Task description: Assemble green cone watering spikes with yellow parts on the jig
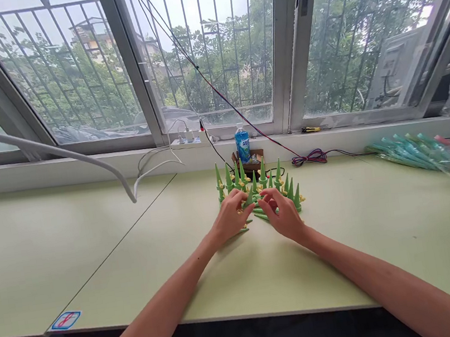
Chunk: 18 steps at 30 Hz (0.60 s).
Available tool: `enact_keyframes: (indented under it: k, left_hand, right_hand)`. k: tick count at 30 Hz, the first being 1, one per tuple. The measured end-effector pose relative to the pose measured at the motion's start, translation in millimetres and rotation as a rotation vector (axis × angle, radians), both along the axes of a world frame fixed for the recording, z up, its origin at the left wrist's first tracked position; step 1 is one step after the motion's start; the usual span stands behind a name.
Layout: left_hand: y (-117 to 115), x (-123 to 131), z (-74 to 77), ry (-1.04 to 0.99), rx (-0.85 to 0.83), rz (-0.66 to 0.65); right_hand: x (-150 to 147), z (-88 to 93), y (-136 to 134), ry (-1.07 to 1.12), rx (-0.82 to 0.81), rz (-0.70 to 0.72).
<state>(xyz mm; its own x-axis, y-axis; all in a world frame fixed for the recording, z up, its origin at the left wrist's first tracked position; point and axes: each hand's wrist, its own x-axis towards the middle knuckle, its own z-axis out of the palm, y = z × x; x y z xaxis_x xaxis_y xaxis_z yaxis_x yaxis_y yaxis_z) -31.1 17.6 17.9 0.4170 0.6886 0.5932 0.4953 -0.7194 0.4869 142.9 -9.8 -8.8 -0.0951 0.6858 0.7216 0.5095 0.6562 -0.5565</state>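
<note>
Several green cone-shaped plastic pieces (263, 177) with small yellow parts stand upright in a cluster on the pale green table (94, 255). A few more green cones (261, 215) lie flat in front of them. My left hand (230, 217) has its fingers curled around one green cone (250, 198) at the cluster's front. My right hand (283, 213) is right beside it, fingertips pinched on the same green cone.
A blue-labelled water bottle (242, 143) and a small brown box (252, 160) stand behind the cluster by the window sill. Red and black cables (310, 158) lie coiled there. A clear bag of teal and pink cones (430, 157) lies far right. A white cable (80, 159) hangs at left.
</note>
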Motion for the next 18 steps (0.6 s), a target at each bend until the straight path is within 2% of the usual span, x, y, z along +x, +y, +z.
enact_keyframes:
  k: [6,11,14,18]
  left_hand:
    - [10.1,-6.4,2.0,-0.174,-0.073,0.043]
    - [12.9,-7.5,1.6,-0.221,-0.096,0.121]
    - [13.4,-7.1,1.5,-0.243,-0.072,0.172]
    - [14.5,-6.2,-0.4,-0.277,-0.033,0.212]
  right_hand:
    - [-2.1,-5.3,1.1,-0.325,0.104,0.006]
    - [-11.4,-6.7,-5.1,-0.567,0.160,0.121]
    - [-16.1,-6.0,-9.0,-0.636,0.183,0.170]
    - [-18.4,-7.0,-8.9,-0.615,0.173,0.127]
